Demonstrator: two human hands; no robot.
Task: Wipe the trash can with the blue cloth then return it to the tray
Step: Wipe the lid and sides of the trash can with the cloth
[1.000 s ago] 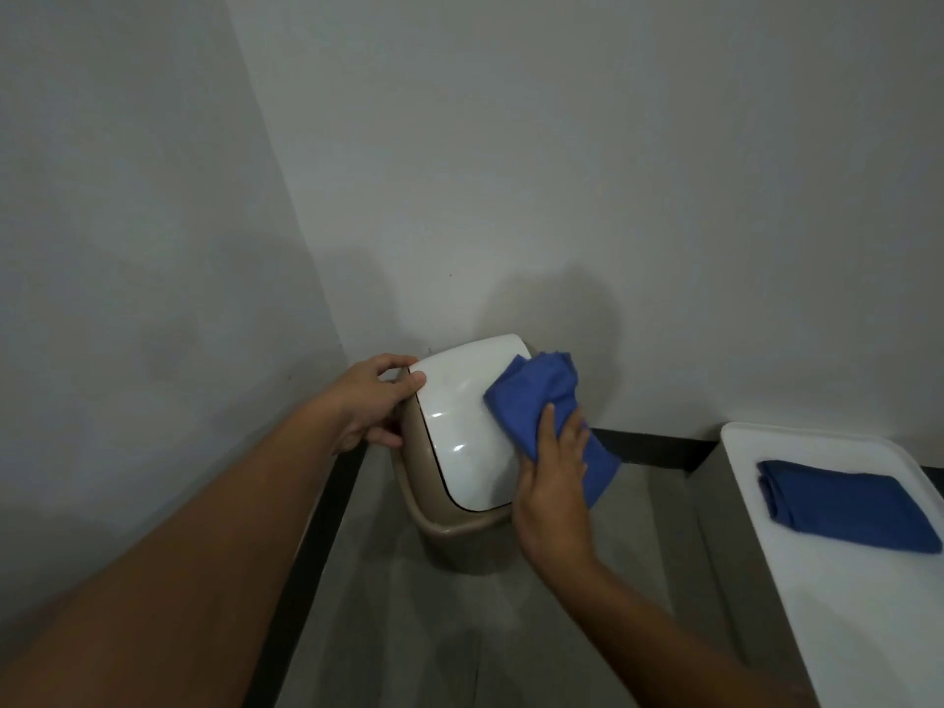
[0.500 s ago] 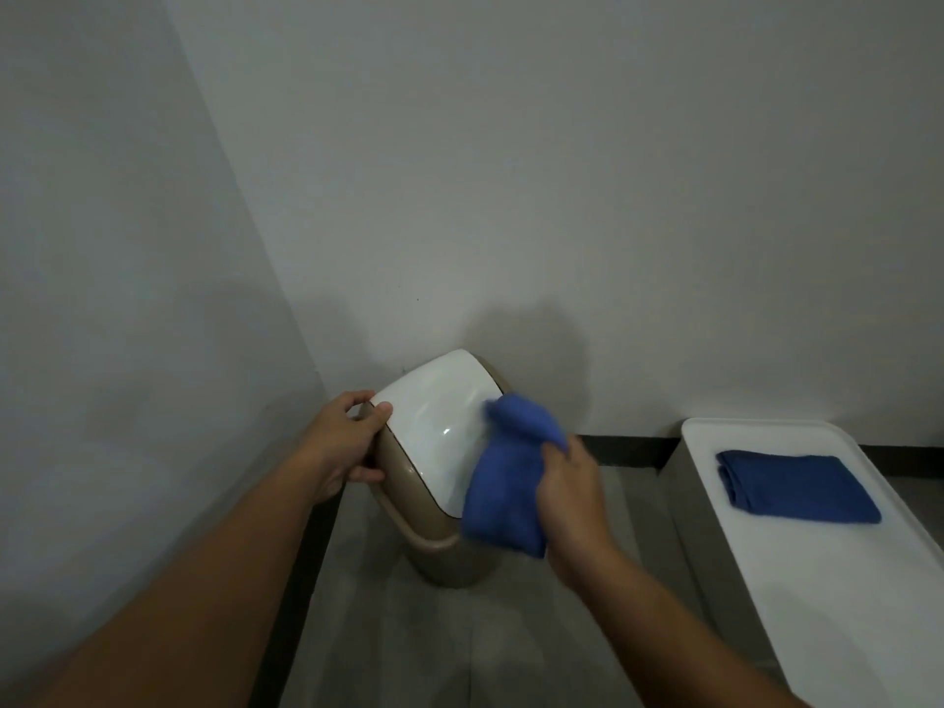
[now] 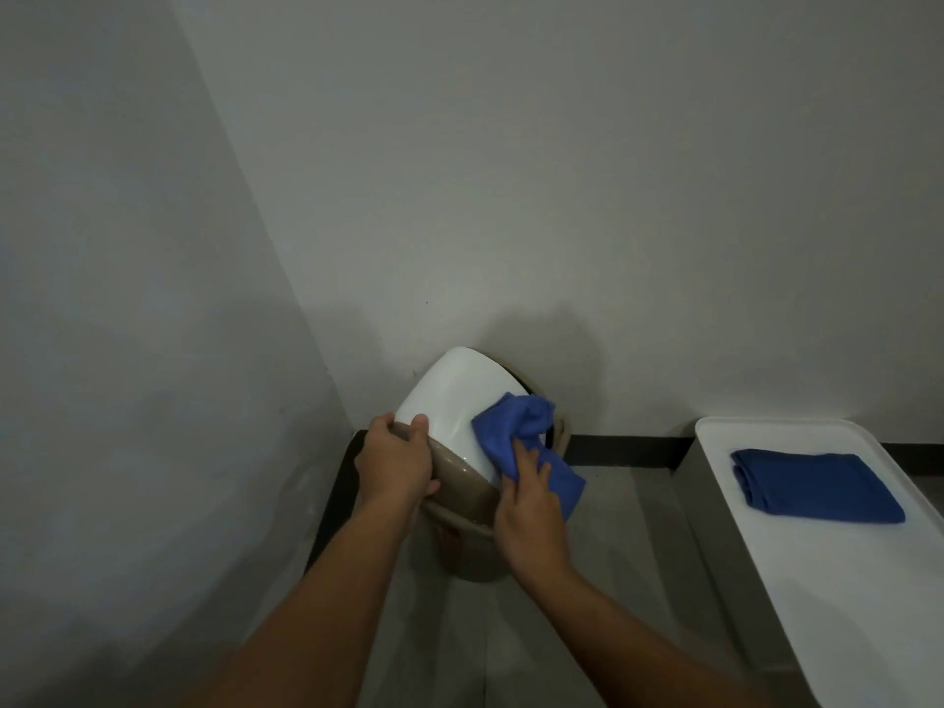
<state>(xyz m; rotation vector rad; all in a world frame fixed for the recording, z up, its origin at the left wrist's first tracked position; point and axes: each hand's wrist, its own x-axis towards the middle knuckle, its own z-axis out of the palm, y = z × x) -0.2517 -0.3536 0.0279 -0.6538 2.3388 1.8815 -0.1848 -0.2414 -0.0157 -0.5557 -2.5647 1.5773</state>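
1. Trash can (image 3: 462, 482) stands in the floor corner, white lid (image 3: 449, 401) tilted.
2. Left hand (image 3: 396, 465) clenched on the lid's near-left edge.
3. Right hand (image 3: 528, 508) grasping the blue cloth (image 3: 516, 436), pressed to the lid's right side.
4. Tray (image 3: 843, 595) lies well right of that hand.

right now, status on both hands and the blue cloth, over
Left hand gripping tan plastic trash can rim. Right hand pressing crumpled blue cloth on its white lid. White tray unobstructed.
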